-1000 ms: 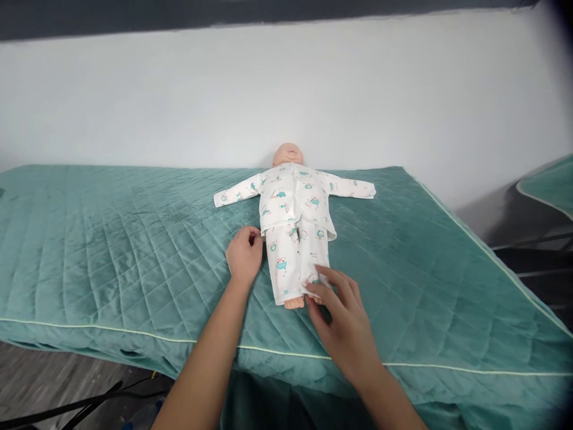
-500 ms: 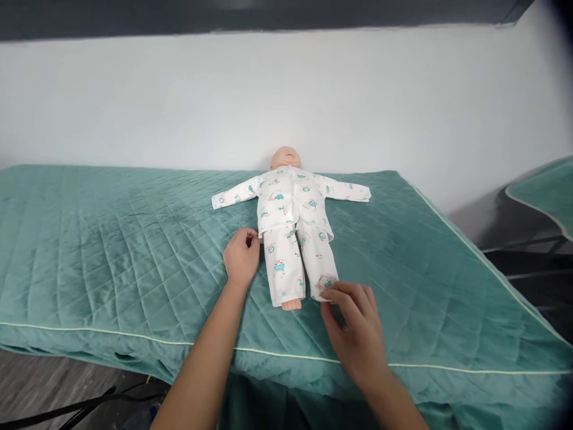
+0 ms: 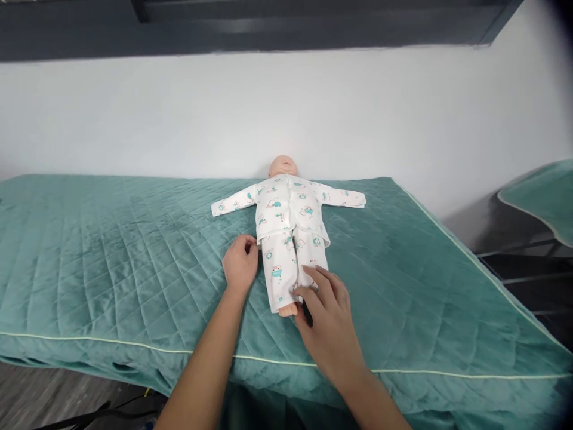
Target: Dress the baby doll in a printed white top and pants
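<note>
A baby doll [image 3: 283, 166] lies on its back with its head near the wall and its arms spread. It wears a white printed shirt [image 3: 290, 206] and matching trousers [image 3: 276, 272]. My left hand [image 3: 240, 263] is curled beside the doll's hip, fingertips at the shirt hem and trouser side; whatever they pinch is hidden. Over the lower trouser legs, my right hand [image 3: 329, 319] has its fingers apart, thumb and forefinger close to the bare foot [image 3: 287, 310] that shows below one cuff. The other cuff is hidden behind this hand.
A green quilted cover [image 3: 134, 257] with pale piping lies under the doll. Behind it rises a white wall [image 3: 179, 119] with a dark band above. To the right stands another green-covered surface [image 3: 544, 194]; a black cable or bar [image 3: 94, 415] shows at lower left.
My right hand has let go of the one trouser cuff and moved left, toward the other leg, with its fingers spread. My left hand stays by the hip. The view has tilted up slightly.
</note>
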The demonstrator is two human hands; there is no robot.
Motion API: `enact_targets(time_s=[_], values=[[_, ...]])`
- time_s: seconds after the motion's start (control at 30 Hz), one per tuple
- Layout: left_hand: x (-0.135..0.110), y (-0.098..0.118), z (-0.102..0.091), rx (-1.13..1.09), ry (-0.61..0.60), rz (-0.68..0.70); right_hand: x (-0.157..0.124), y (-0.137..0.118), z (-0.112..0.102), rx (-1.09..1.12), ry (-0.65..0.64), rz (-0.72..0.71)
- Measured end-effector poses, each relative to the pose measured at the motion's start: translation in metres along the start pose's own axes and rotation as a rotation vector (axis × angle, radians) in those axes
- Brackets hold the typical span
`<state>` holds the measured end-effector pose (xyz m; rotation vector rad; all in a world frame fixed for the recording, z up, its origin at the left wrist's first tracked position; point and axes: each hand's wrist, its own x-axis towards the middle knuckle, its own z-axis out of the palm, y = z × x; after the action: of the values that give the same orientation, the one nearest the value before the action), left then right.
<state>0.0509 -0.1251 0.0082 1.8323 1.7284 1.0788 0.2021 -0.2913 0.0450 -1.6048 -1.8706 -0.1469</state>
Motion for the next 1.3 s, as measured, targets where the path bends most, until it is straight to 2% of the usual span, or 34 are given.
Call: enact_targets(time_s=[0.33,0.57,0.83,1.1,1.3], values=[[0.0,0.002,0.0,0.012,-0.005,-0.009,0.0,-0.006,-0.017,0.188,0.098,-0.113],[0.001,0.0,0.001,0.008,-0.009,0.002,-0.011,0.002,-0.008,0.175,0.087,-0.069],[0.001,0.001,0.0,0.024,-0.006,-0.003,-0.012,0.003,-0.011,0.201,0.01,-0.054],[0.0,0.0,0.001,0.03,-0.003,0.004,-0.001,0.012,-0.014,0.208,-0.158,-0.108],[0.0,0.001,0.001,0.048,-0.002,0.001,0.007,0.011,-0.016,0.348,-0.209,-0.13]])
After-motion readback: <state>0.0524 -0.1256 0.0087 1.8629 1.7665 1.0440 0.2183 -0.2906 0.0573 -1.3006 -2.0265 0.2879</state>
